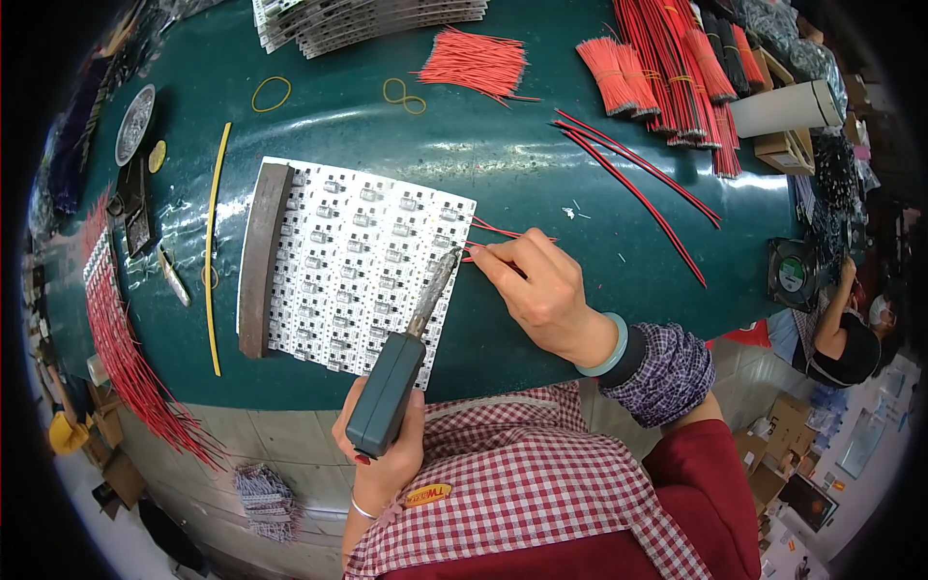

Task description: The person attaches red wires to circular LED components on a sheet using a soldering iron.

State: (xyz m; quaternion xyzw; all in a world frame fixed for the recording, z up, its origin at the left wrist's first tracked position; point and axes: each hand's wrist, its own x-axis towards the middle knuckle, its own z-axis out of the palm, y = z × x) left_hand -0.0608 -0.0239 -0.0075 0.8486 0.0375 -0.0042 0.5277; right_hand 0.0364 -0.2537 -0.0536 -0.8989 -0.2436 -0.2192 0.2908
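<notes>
My left hand (pixel 394 462) is closed round the dark green body of a soldering gun (pixel 385 398), its metal tip angled up to the right edge of a white circuit board panel (pixel 360 220). Rows of small components cover the panel. At that edge, close to the tip, the fingers of my right hand (pixel 543 292) pinch a thin red wire, mostly covered by the fingertips. Just above, another red wire (pixel 501 230) sticks out from the panel's edge. A dark brown bar (pixel 263 263) lies along the panel's left side.
Loose red wires (pixel 638 198) and a red wire pile (pixel 474 64) lie beyond my right hand. Bundled wires (pixel 677 68) and a white roll (pixel 788 108) are far right. Left are a yellow strip (pixel 217 251), a metal dish (pixel 135 124) and wired boards (pixel 116 309). A person (pixel 851 333) sits at right.
</notes>
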